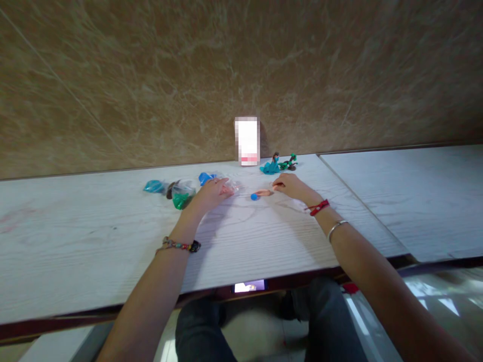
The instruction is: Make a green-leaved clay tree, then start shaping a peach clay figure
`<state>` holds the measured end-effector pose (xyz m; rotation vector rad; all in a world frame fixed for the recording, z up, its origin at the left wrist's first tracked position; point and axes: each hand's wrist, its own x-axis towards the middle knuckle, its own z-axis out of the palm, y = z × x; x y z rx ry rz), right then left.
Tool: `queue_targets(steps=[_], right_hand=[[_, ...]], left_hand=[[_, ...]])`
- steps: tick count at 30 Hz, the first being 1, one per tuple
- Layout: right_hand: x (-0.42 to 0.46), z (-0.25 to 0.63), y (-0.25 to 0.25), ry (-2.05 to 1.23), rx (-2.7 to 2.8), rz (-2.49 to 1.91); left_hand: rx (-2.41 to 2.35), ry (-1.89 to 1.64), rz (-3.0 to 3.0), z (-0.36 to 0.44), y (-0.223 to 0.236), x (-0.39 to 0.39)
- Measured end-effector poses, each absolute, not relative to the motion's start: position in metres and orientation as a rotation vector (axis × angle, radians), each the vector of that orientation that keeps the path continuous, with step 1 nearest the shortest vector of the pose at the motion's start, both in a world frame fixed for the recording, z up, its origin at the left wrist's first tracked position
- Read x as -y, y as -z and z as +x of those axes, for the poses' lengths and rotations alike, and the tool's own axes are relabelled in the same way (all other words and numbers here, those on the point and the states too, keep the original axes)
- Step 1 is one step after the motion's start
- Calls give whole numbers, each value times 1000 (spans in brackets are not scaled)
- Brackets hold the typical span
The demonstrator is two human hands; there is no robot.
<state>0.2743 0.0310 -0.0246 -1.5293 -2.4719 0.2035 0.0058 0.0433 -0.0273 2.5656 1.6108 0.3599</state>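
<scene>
My left hand (214, 195) is on a clear plastic bag of pink clay (228, 188), its fingers closed over the bag. My right hand (293, 186) is in a pinch just above the tabletop; whatever sits between its fingertips is too small to make out. Left of those fingertips lies a peach-coloured strip of clay (264, 192), with a small blue ball (254, 197) at its left end. Behind my right hand stand a teal clay figure (270, 167) and a green and brown clay piece (289, 163).
Bags of blue (206, 178), green (180, 200) and teal clay (154, 186) lie around my left hand, with a brown lump (169, 190) among them. A bright white upright rectangle (247, 138) leans at the marbled wall. A lit phone screen (249, 286) shows below the table edge.
</scene>
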Motion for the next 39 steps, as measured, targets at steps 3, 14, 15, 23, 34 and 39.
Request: queue_targets(steps=[3, 14, 15, 23, 34, 39], right_hand=[[-29, 275, 22, -223, 2423, -1543], [-24, 279, 18, -307, 2390, -1553], [-25, 278, 19, -257, 2409, -1543], [-15, 260, 10, -238, 2074, -1318], [-4, 232, 8, -403, 1950, -1168], [-9, 231, 14, -436, 1925, -1127]], left_hand=[[-1571, -363, 2589, 7, 27, -42], [-1553, -562, 2598, 9, 26, -42], [-1556, -576, 2608, 9, 26, -42], [-1576, -493, 2506, 11, 24, -38], [-1332, -1145, 2387, 31, 6, -19], [-1519, -1378, 2273, 25, 3, -21]])
